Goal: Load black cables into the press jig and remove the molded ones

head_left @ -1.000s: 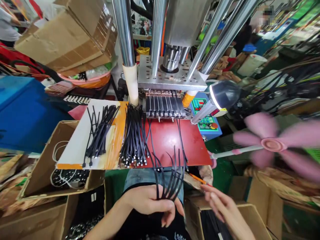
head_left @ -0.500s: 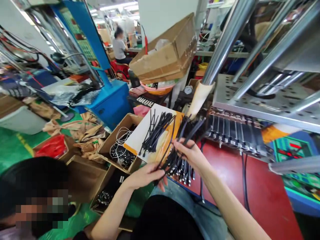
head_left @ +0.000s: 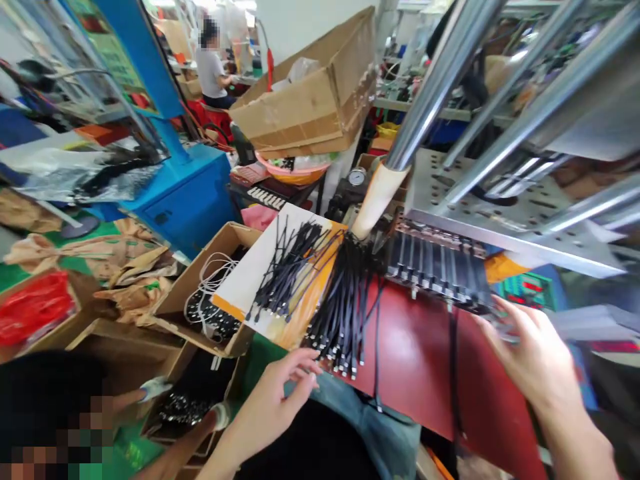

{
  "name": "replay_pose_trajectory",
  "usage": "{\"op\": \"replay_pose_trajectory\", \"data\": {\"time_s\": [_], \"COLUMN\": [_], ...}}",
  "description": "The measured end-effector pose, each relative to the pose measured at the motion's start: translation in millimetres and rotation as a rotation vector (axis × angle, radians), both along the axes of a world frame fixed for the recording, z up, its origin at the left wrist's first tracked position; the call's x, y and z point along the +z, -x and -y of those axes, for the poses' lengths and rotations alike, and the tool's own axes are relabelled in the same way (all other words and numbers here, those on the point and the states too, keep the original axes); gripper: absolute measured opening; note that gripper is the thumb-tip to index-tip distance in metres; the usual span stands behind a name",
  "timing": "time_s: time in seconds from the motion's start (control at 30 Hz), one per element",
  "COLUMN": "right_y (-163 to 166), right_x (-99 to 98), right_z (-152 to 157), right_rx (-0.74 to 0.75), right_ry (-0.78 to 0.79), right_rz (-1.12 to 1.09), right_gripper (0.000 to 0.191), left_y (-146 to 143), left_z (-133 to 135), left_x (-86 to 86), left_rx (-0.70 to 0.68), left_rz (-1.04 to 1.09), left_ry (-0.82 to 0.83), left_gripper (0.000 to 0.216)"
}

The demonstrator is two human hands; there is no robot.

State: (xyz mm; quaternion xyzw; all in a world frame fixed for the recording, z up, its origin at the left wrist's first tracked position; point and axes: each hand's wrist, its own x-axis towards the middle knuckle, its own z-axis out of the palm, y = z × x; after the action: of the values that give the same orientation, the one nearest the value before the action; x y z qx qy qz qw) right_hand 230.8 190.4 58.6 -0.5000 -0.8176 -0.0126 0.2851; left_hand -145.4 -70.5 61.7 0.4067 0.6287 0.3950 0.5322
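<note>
My left hand (head_left: 283,397) is open with loosely curled fingers, just in front of the lower ends of a pile of black cables (head_left: 345,307) with metal plug tips. It holds nothing that I can see. My right hand (head_left: 537,357) is at the right end of a metal mould (head_left: 440,270), thumb and fingers apart around that end; a shiny part there is too blurred to name. Several black cables lie side by side in the mould. More black cables (head_left: 295,267) rest on a white and orange board (head_left: 245,280) at the left.
Steel columns (head_left: 425,87) and a perforated plate (head_left: 460,187) of a press stand over the red table (head_left: 415,347). Cardboard boxes (head_left: 170,303) with cables stand at the left. A co-worker's gloved hands (head_left: 220,417) are at a lower box. A person (head_left: 213,67) sits farther back.
My right hand has left the cables and moved right to the mould's end. My left hand has let go of the cable it held. The view has shifted right; the co-worker's hands now show.
</note>
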Motion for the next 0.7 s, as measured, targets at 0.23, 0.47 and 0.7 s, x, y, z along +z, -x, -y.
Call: {"op": "replay_pose_trajectory", "data": {"time_s": [0.23, 0.47, 0.7], "right_y": [-5.0, -2.6, 20.7], "right_x": [-5.9, 11.0, 23.0], "right_z": [-63.2, -69.1, -62.2], "right_rx": [0.176, 0.257, 0.183], "right_ry": [-0.021, -0.034, -0.082], "right_rz": [0.188, 0.308, 0.35], "right_gripper": [0.059, 0.057, 0.053], "left_y": [-71.4, -101.8, -100.1], "left_z": [-19.0, -19.2, -22.4], "left_x": [-0.9, -47.1, -23.5], "left_rx": [-0.392, -0.551, -0.509], "left_rz": [0.054, 0.197, 0.172], "left_ry": [-0.011, -0.057, -0.067], "left_gripper": [0.036, 0.03, 0.027]}}
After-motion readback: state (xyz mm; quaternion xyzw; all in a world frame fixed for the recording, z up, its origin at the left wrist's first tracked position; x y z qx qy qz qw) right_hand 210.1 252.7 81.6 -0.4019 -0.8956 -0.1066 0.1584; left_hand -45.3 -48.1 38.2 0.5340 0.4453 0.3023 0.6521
